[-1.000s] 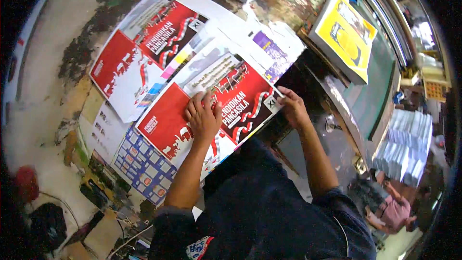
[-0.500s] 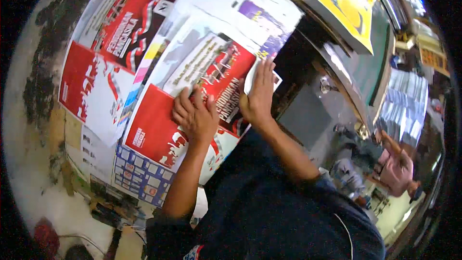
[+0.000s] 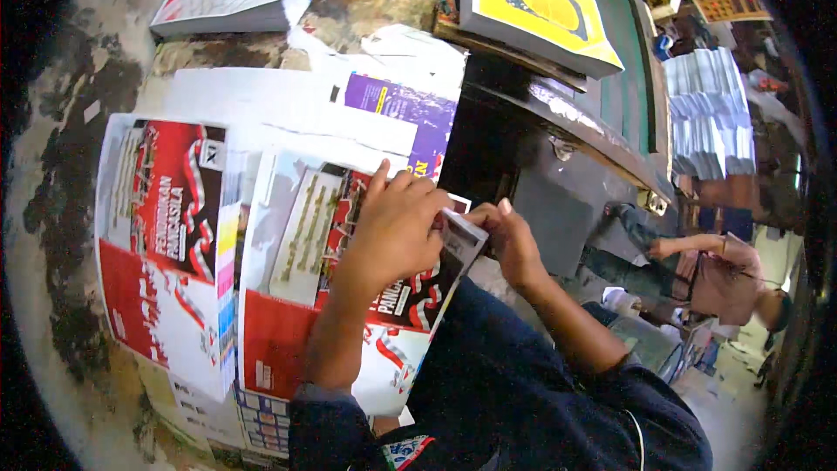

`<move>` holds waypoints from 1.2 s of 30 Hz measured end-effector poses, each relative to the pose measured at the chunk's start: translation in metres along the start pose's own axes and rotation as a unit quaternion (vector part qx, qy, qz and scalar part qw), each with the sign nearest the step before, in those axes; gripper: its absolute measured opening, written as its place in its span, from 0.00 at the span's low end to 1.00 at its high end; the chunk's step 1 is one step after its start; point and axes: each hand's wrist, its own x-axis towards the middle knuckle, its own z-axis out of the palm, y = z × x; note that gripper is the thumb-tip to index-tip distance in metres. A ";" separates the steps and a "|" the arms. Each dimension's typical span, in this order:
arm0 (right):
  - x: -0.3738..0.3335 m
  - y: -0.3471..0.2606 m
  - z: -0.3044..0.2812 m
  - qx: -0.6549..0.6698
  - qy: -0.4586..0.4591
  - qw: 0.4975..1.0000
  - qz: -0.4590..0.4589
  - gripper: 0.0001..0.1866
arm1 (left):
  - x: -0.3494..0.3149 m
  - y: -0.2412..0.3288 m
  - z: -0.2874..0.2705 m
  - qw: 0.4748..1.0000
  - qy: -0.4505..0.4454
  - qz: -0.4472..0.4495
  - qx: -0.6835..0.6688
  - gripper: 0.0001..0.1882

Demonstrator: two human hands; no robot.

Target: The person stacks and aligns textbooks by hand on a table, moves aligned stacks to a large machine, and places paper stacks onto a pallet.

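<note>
A stack of printed cover sheets [image 3: 283, 344], red, white and black, lies in front of me. My left hand [image 3: 392, 231] rests palm down across it. Its outer fingers stretch over the print, while its forefinger and thumb close at the right edge of the top sheet. That edge is lifted and bent up between my hands. My right hand [image 3: 516, 244] grips the same raised edge from the right, fingers curled and thumb sticking up. The fingertips of the right hand are partly hidden behind the paper.
A second stack of the same covers [image 3: 161, 296] lies at the left. Beyond are purple printed paper [image 3: 384, 98], a thick white stack [image 3: 227, 0] and a yellow-topped stack [image 3: 540, 9] on a dark machine. A person in a pink shirt [image 3: 724, 279] is at the far right.
Both hands lay flat on the sheets before; now they have come together at the right edge and bent it up. The view has shifted, bringing the far white stack into sight.
</note>
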 end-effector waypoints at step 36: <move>0.029 0.062 0.092 -0.531 0.139 0.779 -0.303 0.38 | -0.093 0.073 -0.115 0.980 -0.015 0.150 -0.126 0.07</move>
